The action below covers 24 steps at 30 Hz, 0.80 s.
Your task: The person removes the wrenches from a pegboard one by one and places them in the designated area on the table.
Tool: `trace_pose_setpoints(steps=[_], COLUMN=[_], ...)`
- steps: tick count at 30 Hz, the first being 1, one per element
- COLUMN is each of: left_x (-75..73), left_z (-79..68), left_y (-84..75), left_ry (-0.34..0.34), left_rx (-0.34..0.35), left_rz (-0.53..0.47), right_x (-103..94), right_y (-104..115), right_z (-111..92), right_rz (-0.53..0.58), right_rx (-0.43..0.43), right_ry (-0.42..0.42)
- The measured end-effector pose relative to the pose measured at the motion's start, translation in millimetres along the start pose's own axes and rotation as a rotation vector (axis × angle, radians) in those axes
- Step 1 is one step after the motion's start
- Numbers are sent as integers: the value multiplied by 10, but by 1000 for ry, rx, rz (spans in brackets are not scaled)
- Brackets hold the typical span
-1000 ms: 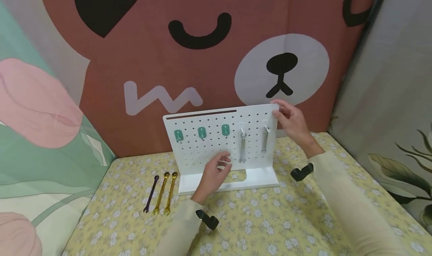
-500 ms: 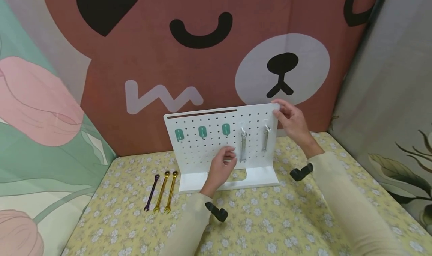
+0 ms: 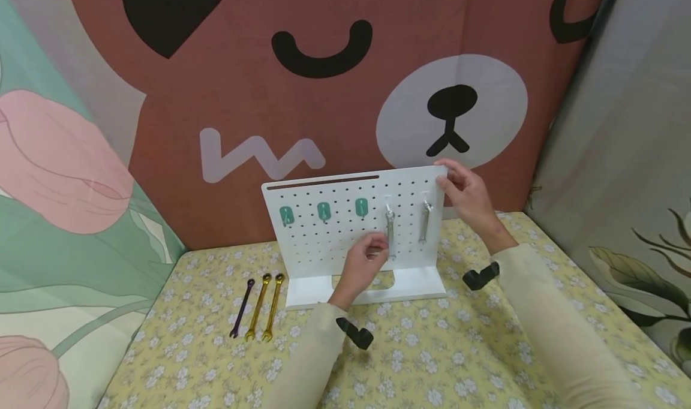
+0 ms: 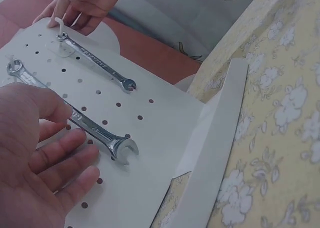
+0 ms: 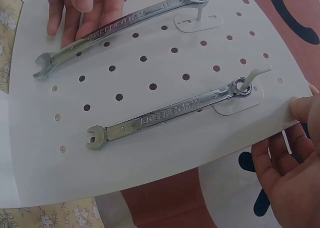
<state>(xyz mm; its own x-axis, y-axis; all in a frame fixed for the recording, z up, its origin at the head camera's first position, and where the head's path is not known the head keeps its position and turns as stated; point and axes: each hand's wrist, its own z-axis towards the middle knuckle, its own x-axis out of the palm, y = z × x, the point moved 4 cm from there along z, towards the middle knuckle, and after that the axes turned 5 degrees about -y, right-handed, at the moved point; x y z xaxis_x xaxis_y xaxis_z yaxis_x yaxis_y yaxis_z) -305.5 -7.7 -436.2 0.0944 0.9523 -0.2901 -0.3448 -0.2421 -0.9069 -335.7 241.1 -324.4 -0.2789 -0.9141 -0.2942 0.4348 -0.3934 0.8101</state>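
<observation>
A white pegboard [image 3: 318,247] stands on the table, two silver combination wrenches hanging by their ring ends from its clear hooks. My left hand [image 3: 363,264] is at the larger wrench [image 4: 92,127], its fingertips right at the shaft. In the right wrist view the thumb stands apart from the shaft, fingers loosely bent. To the right hangs the smaller wrench [image 5: 170,112]. My right hand [image 3: 468,194] grips the board's upper right corner, thumb in front and fingers behind.
Three green adhesive hooks, the nearest a green hook [image 3: 361,207], are on the board's left and middle. Left of the board lie a purple wrench [image 3: 243,308] and two gold wrenches [image 3: 273,307] on the floral tablecloth [image 3: 410,361]. A bear-patterned curtain [image 3: 232,85] hangs behind.
My left hand has moved right and slightly up, from the board's middle to the larger silver wrench. The right hand stays on the board's corner.
</observation>
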Motion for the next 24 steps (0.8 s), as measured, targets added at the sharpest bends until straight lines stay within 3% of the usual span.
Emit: trace_pose_setpoints(steps=[18,24], left_x=[79,82], left_z=[13,-4], left_y=[-28,20], left_ry=[38,53], left_rx=[-28,-27], left_rz=[1,-57], right_x=[-12,-16], right_y=[23,27], right_z=[-17,-21], right_rz=[-18,-22], right_rx=[-34,-46], right_ry=[0,-1])
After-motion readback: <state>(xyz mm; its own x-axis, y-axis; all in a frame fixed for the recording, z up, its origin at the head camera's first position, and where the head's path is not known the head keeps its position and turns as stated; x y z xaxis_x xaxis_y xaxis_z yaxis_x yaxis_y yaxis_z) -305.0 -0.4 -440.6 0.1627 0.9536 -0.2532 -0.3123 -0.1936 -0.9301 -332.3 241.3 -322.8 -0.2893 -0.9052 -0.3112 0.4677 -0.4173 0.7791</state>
